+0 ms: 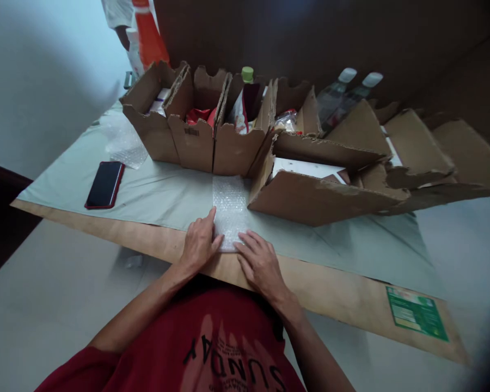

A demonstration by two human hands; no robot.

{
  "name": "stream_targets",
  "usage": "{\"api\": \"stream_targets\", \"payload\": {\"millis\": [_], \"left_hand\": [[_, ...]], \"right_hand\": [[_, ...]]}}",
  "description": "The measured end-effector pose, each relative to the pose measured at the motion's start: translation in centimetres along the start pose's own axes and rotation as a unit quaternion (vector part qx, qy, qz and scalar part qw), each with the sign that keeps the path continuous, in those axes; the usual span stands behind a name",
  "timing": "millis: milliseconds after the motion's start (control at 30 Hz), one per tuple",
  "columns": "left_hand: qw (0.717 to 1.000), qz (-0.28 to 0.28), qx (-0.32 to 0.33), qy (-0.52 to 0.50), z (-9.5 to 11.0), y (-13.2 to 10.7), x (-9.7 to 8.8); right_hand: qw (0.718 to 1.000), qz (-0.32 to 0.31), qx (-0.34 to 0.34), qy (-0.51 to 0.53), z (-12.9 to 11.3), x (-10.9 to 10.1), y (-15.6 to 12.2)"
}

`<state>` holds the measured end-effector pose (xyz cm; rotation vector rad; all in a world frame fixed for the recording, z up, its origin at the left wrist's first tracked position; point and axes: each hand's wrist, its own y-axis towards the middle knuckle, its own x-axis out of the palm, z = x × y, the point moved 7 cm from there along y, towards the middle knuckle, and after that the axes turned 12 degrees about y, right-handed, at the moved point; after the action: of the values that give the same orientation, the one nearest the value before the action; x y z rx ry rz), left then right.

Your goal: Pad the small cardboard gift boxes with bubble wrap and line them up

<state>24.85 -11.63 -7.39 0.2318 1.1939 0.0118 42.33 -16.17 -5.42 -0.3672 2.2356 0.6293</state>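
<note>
Far left, a phone (105,185) lies screen up on the cloth (159,188), with loose wrap (124,144) crumpled just behind it and an orange bottle (149,38) at the back. Along comes the row: four narrow boxes (194,152) side by side, open at the top, a red packet (200,116) showing in the second.

And here's the centre of the action, right at the near edge of the surface (139,234)! The left hand (200,239) is loosely spread, forefinger along the left side of the bubble wrap (229,204), thumb at its near corner. The wrap lies flat, running from the board's edge back towards the boxes. On its right, the right hand (261,261) rests with fingers extended over the near corner, thumb apart; neither looks clenched.

How far along? I'd call the piece laid out and squared up, its sides looking fairly straight. Nothing lies on top of it; whether it's a single sheet, folded or a pouch, I can't tell, and no fastening shows.

Further right, a wide box (310,201) carries a white pack (302,166), clear bottles (337,90) stand behind, and a green label (417,313) closes out the board.
</note>
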Motion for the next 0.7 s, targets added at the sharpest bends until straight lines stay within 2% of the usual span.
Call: {"api": "stream_targets", "payload": {"millis": [100, 167, 233, 300, 367, 433, 467, 533, 600, 700], "left_hand": [[0.994, 0.080, 0.069, -0.018, 0.9, -1.9, -2.3], [0.987, 0.079, 0.132, -0.049, 1.7, -3.4, -3.3], [0.983, 0.056, 0.162, -0.073, 2.0, -4.4, -3.6], [0.986, 0.044, 0.145, -0.075, 1.8, -4.5, -3.3], [0.992, 0.037, 0.110, -0.056, 1.4, -3.9, -2.7], [0.996, 0.028, 0.085, -0.020, 1.1, -3.0, -1.8], [0.996, 0.025, 0.080, 0.000, 1.0, -2.6, -1.5], [0.996, 0.032, 0.076, 0.029, 0.9, -2.0, -1.3], [0.994, 0.061, 0.084, 0.028, 0.9, -2.1, -1.9], [0.987, 0.083, 0.136, -0.019, 1.3, -3.3, -3.1]], "right_hand": [[1.000, -0.011, -0.018, -0.014, 0.0, 0.8, 0.7], [0.999, -0.017, -0.019, 0.026, -0.4, 0.7, 1.0], [0.996, -0.034, -0.004, 0.077, -0.7, 0.6, 1.3], [0.993, -0.032, 0.028, 0.112, -0.7, 0.3, 1.6], [0.994, 0.021, 0.046, 0.097, -0.8, -0.6, 1.6], [0.995, 0.087, 0.032, 0.046, -1.2, -1.7, 1.3], [0.995, 0.101, 0.013, 0.020, -1.5, -1.9, 1.2], [0.997, 0.073, -0.023, -0.013, -2.0, -1.3, 1.0], [0.998, 0.026, -0.041, -0.031, -2.0, -0.3, 1.1], [0.999, 0.007, -0.034, -0.017, -1.4, 0.5, 1.5]]}}
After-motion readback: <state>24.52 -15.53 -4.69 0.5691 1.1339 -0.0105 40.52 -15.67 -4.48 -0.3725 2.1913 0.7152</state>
